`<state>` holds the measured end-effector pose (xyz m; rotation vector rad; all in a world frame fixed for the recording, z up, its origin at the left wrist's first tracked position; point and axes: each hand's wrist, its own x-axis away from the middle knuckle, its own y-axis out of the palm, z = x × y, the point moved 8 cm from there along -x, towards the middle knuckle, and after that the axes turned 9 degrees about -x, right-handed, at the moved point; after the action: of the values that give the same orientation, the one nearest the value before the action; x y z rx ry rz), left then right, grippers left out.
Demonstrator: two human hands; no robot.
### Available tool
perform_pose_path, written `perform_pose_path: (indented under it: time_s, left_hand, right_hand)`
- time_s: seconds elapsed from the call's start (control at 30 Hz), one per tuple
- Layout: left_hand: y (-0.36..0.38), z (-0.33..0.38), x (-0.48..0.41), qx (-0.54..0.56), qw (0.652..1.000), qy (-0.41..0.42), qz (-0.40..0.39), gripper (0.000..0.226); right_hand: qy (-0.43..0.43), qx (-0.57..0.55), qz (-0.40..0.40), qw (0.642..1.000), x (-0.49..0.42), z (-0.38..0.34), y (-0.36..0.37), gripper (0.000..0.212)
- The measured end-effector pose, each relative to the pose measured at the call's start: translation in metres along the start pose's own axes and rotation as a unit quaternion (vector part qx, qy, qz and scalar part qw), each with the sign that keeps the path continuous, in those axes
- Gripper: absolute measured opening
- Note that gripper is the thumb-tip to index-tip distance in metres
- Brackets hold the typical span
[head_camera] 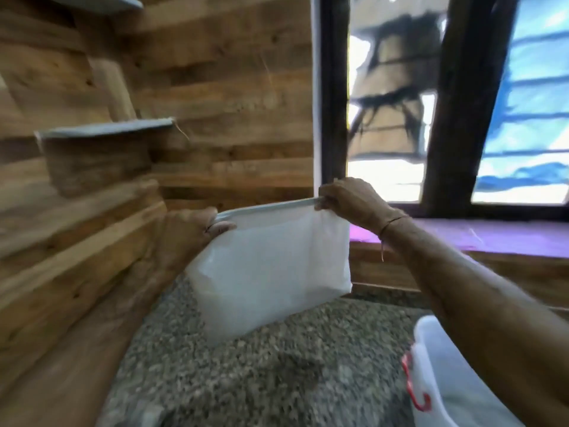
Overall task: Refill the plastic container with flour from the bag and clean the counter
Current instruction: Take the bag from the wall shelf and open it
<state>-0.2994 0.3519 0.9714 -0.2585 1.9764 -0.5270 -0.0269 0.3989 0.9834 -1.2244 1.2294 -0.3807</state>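
Speckled counter [277,380] — left hand [187,229] & right hand [348,198] pinch bag [271,266] top.

White bag [271,266] held at top strip, stretched between both hands. Left hand [187,232] pinches left top corner; right hand [351,201] pinches right top corner, higher, so strip slopes up to right. Bag bottom at speckled counter [261,371]; contact unclear, frame blurred. Clear container [446,380] with red clip [412,386] at lower right, partly under right forearm. String [388,226] round right wrist. Plank wall [231,87] behind, small shelf [104,131] on left. Window [523,103] on right, purple sill [492,235] below.
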Motion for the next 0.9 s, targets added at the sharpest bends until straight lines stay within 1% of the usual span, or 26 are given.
perform_pose_path:
  time_s: [0.07,0.13,0.27,0.33,0.43,0.5,0.57,0.6,0.63,0.7,0.73,0.77,0.83,0.9]
  left_hand:
    - [0.02,0.029,0.038,0.03,0.998,-0.018,-0.048,0.071]
    - [0.041,0.054,0.08,0.049,0.993,-0.038,-0.101,0.076]
    - [0.07,0.101,0.164,0.051,0.971,-0.054,-0.226,0.076]
    - [0.077,0.119,0.198,0.072,0.958,-0.077,-0.267,0.081]
    - [0.078,0.144,0.232,0.069,0.944,-0.078,-0.312,0.084]
    - [0.071,0.149,0.243,0.056,0.945,-0.082,-0.312,0.077]
    - [0.066,0.143,0.252,0.061,0.938,-0.098,-0.327,0.051]
    - [0.066,0.133,0.257,0.071,0.922,-0.124,-0.36,0.04]
    - [0.066,0.121,0.264,0.085,0.898,-0.153,-0.403,0.037]
    - [0.063,0.096,0.274,0.121,0.858,-0.202,-0.456,0.044]
    - [0.06,0.085,0.273,0.139,0.846,-0.217,-0.466,0.041]
    - [0.056,0.076,0.269,0.158,0.84,-0.225,-0.469,0.036]
    - [0.049,0.06,0.258,0.203,0.834,-0.238,-0.455,0.026]
    - [0.042,0.054,0.243,0.246,0.83,-0.246,-0.435,0.02]
  right_hand:
    - [0.019,-0.018,-0.036,0.999,0.037,0.015,0.031,0.016]
    - [0.045,-0.045,-0.059,0.996,0.071,0.026,0.061,0.015]
    - [0.107,-0.066,-0.107,0.986,0.127,0.041,0.122,0.017]
    - [0.129,-0.078,-0.14,0.979,0.149,0.043,0.149,0.017]
    - [0.161,-0.089,-0.187,0.965,0.178,0.048,0.183,0.016]
    - [0.176,-0.094,-0.178,0.964,0.19,0.052,0.199,0.017]
    - [0.189,-0.095,-0.142,0.967,0.198,0.052,0.207,0.018]
    - [0.189,-0.095,-0.122,0.97,0.201,0.05,0.208,0.017]
    - [0.184,-0.095,-0.105,0.973,0.202,0.045,0.208,0.015]
    - [0.16,-0.109,-0.073,0.978,0.198,0.027,0.207,0.009]
    - [0.142,-0.123,-0.063,0.98,0.195,0.013,0.209,0.006]
    - [0.124,-0.143,-0.064,0.98,0.191,-0.004,0.212,0.005]
    - [0.086,-0.192,-0.091,0.973,0.185,-0.044,0.227,0.006]
    - [0.05,-0.23,-0.12,0.964,0.182,-0.09,0.242,0.014]
